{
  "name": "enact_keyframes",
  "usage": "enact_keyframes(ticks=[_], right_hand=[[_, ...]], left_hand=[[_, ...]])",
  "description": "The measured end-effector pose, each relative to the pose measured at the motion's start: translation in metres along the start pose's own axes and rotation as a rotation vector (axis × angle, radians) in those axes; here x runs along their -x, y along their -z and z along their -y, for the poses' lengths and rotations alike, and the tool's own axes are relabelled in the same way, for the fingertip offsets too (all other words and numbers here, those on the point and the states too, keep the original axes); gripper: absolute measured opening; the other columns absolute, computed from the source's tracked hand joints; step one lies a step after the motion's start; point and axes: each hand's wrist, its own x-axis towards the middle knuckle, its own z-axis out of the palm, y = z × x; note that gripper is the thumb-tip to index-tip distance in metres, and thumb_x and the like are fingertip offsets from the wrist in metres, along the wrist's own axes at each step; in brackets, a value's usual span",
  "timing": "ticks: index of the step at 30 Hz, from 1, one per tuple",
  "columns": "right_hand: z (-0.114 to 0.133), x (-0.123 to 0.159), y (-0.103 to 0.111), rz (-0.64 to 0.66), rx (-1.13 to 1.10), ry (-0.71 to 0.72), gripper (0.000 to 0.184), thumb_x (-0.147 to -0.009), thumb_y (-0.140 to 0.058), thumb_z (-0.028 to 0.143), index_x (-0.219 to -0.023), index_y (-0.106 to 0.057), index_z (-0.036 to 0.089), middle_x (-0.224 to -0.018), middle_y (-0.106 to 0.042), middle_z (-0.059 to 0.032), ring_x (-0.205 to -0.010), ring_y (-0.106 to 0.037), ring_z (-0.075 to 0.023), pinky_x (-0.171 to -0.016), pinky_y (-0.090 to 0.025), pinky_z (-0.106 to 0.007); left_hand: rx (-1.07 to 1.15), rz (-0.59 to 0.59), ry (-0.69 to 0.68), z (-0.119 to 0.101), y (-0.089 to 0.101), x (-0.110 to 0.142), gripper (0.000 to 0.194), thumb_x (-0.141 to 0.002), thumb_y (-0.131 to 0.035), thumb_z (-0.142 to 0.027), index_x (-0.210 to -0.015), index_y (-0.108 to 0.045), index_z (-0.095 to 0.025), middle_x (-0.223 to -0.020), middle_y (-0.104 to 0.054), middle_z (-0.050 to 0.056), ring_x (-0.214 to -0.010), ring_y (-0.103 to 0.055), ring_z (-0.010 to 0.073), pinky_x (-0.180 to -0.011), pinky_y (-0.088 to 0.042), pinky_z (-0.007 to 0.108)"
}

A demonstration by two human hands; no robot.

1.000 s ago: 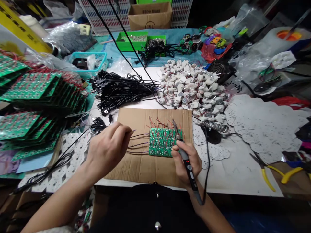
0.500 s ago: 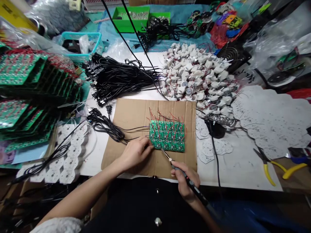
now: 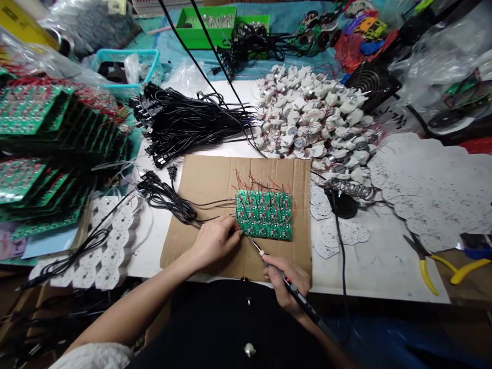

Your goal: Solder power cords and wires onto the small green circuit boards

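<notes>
A green circuit board panel with red wires lies on a sheet of brown cardboard. My left hand is closed in a pinch at the panel's lower left corner, on a thin black wire that leads off to the left. My right hand grips a black soldering iron like a pen. Its tip points up and left and touches the panel's lower left edge, right beside my left fingertips.
Stacks of green boards fill the left side. A bundle of black cables and a heap of small white motors lie behind the cardboard. Yellow-handled pliers rest at right, white round boards beside them. Green trays stand far back.
My left hand came down from the left to the panel's lower corner. The soldering iron swung from over the panel's right side to its lower left edge, then edged slightly left.
</notes>
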Motion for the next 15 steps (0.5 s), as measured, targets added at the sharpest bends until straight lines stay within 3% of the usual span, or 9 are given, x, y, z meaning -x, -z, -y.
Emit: enact_keyframes(ticks=[15], right_hand=[[-0.0015, -0.0029, -0.0068, -0.017, 0.07, 0.189, 0.027, -0.091, -0.056, 0.01, -0.109, -0.072, 0.021, -0.078, -0.074, -0.0017, -0.064, -0.071, -0.0149, -0.061, -0.056, -0.027]], left_hand=[[-0.062, 0.06, 0.05, -0.0079, 0.0094, -0.0032, 0.014, -0.095, -0.056, -0.03, -0.09, -0.065, -0.021, -0.091, -0.072, 0.004, -0.078, -0.066, 0.0194, -0.066, -0.041, 0.027]])
